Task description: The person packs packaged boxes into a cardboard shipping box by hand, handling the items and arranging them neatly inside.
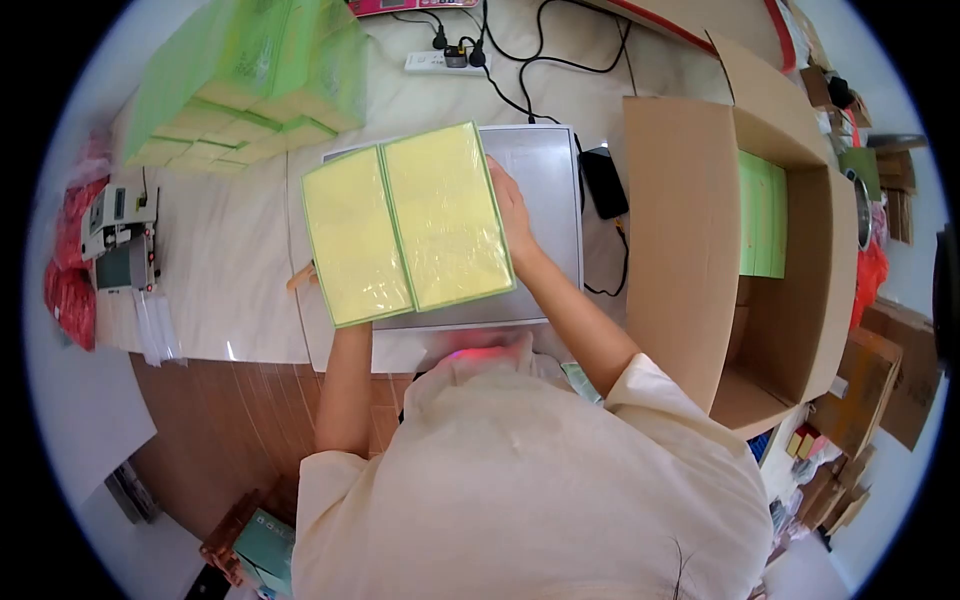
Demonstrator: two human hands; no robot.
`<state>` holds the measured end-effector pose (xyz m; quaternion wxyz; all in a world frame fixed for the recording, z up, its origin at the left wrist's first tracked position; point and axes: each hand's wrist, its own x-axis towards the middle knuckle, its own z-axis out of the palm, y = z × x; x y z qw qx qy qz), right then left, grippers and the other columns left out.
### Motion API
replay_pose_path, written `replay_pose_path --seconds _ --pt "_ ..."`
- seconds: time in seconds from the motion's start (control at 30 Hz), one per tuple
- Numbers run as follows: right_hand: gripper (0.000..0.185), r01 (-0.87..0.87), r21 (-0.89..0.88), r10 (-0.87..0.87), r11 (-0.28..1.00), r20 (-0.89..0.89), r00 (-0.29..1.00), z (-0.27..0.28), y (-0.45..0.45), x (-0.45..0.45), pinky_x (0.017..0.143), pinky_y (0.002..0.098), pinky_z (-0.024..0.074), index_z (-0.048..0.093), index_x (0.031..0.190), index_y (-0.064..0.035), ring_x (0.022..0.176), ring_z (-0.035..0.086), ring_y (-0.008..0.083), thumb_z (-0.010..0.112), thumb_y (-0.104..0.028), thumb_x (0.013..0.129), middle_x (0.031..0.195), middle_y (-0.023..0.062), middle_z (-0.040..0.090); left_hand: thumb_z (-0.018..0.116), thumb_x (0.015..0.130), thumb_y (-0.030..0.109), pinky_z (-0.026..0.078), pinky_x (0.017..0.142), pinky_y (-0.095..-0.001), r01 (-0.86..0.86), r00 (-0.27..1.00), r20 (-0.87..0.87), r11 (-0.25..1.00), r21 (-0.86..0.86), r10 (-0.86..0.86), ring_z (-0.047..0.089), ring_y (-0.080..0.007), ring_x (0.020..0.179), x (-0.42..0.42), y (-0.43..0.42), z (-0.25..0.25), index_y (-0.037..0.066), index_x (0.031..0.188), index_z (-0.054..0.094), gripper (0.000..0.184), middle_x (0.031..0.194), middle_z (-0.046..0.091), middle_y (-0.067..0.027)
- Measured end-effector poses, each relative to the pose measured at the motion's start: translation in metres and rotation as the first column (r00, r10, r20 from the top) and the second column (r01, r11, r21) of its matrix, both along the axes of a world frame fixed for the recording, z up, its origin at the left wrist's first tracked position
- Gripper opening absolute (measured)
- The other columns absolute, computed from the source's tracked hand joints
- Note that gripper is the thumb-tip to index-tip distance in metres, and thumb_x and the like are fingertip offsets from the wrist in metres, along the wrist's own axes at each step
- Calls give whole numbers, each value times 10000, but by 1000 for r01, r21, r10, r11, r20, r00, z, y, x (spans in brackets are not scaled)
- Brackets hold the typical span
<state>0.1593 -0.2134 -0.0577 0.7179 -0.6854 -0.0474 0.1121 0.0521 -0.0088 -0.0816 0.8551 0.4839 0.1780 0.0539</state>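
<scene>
"How's the grip?"

"The right hand (pixel 508 200) lies along the right side of the yellow pack (pixel 450 215), partly open and curved against the edge. Of the left hand (pixel 303 277) I see only a bit of finger past the left edge; the pack hides the rest, so I can't tell how closed it is."

"And the pack itself?"

"Over the silver panel (pixel 550 200), tilted a little, 2 pale faces side by side with green edges under shiny film. Whether its underside touches the panel, I can't tell from here."

"What worries you?"

"The film, mostly. It looks slick, so if the right hand eased off, that side could slide. And if the 2 halves are joined only by the wrap, squeezing from the sides might make them fold at the seam."

"Anything around it?"

"The black phone (pixel 603 183) lies just beside the panel, with a cable (pixel 625 255) running near it; a wide swing to the right could catch either. Past them stands the open carton (pixel 680 250), its flaps spread, where a corner could snag and tear the wrap. Green boxes (pixel 763 215) are inside."

"And on the far left?"

"A stack of green packs (pixel 260 80) on the table (pixel 230 240). A careless elbow could topple it."
</scene>
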Motion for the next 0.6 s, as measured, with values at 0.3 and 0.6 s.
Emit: replay_pose_path --seconds 0.3,0.6 --pt "548 -227 149 272 962 -517 811 47 -16 -77 824 325 451 552 1152 -27 981 536 153 315 -486 968 1080 106 588 444 950 315 533 728 -312 61 998 -3 953 -297 -65 615 -208 904 -74 -9 -1 1 1271 447 448 1091 590 -116" --pt "541 45 592 399 804 -595 698 -13 -64 -151 825 347 508 494 1253 -30 1023 574 219 453 -458 924 1222 119 547 475 933 313 550 714 -332 356 924 126 695 -625 -360 626 -238 901 -121 -27 10 12 1293 437 471 1094 595 -128"
